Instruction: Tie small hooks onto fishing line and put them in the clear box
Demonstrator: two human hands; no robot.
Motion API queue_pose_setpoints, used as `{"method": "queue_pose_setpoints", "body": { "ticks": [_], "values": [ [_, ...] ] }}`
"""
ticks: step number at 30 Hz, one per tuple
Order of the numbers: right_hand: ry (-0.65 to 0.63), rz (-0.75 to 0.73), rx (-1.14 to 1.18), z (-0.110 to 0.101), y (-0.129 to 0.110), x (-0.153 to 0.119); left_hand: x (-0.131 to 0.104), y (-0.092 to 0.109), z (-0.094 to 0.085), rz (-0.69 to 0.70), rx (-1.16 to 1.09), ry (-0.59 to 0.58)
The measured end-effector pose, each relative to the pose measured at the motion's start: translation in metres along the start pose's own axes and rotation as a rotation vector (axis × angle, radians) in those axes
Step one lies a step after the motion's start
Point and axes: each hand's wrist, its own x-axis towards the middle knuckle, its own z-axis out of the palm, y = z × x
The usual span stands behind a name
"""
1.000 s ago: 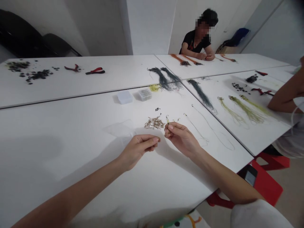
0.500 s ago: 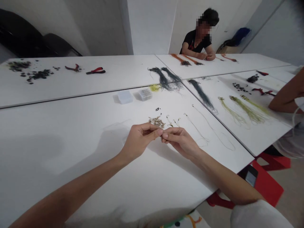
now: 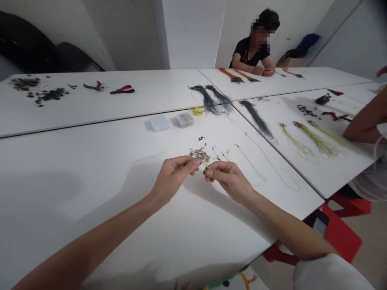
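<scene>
My left hand (image 3: 178, 173) is closed in a pinch over the table, thumb against forefinger. Whatever its fingertips hold, if anything, is too small to make out. A short gap to the right, my right hand (image 3: 228, 177) pinches a small yellowish piece (image 3: 207, 166), mostly hidden by the fingers. Just beyond both hands lies a pile of thin gold-brown metal pieces (image 3: 200, 154), with a few tiny black bits (image 3: 201, 138) behind it. Several fishing hooks (image 3: 223, 154) rest right of the pile. Farther right, a hook on a pale line (image 3: 248, 159) lies stretched out.
Two small plastic boxes (image 3: 159, 123) stand beyond the pile. Dark line bundles (image 3: 256, 121) and yellow-green bundles (image 3: 316, 139) lie to the right. Red-handled pliers (image 3: 122, 90) are on the far table. A person (image 3: 250, 54) sits opposite; another person's arm (image 3: 367, 117) rests at right.
My hands, whose fingertips met before, are now slightly apart. My left hand has drawn a little to the left, and the yellowish piece shows at my right fingertips.
</scene>
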Motion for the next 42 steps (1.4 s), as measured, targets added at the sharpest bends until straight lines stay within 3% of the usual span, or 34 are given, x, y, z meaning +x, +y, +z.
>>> {"method": "queue_pose_setpoints", "body": {
  "ticks": [10,18,24,26,32,42],
  "values": [
    [0.098,-0.056,0.076,-0.001,0.0,0.002,-0.003,0.003,0.004,-0.002,0.034,0.059],
    [0.08,-0.043,0.094,-0.003,0.001,0.003,-0.005,-0.01,0.013,-0.134,-0.197,-0.194],
    [0.041,-0.052,0.096,-0.003,0.001,0.003,-0.004,-0.01,0.017,-0.2,-0.32,-0.271],
    [0.026,-0.065,0.085,-0.002,-0.001,0.002,-0.004,-0.01,0.016,-0.18,-0.281,-0.259],
    [0.065,-0.089,0.038,-0.001,-0.001,0.001,0.002,-0.006,0.011,-0.025,-0.081,-0.048],
    [0.015,-0.048,0.048,-0.002,-0.001,0.002,0.009,-0.001,0.008,-0.029,-0.062,-0.129]
  ]
}}
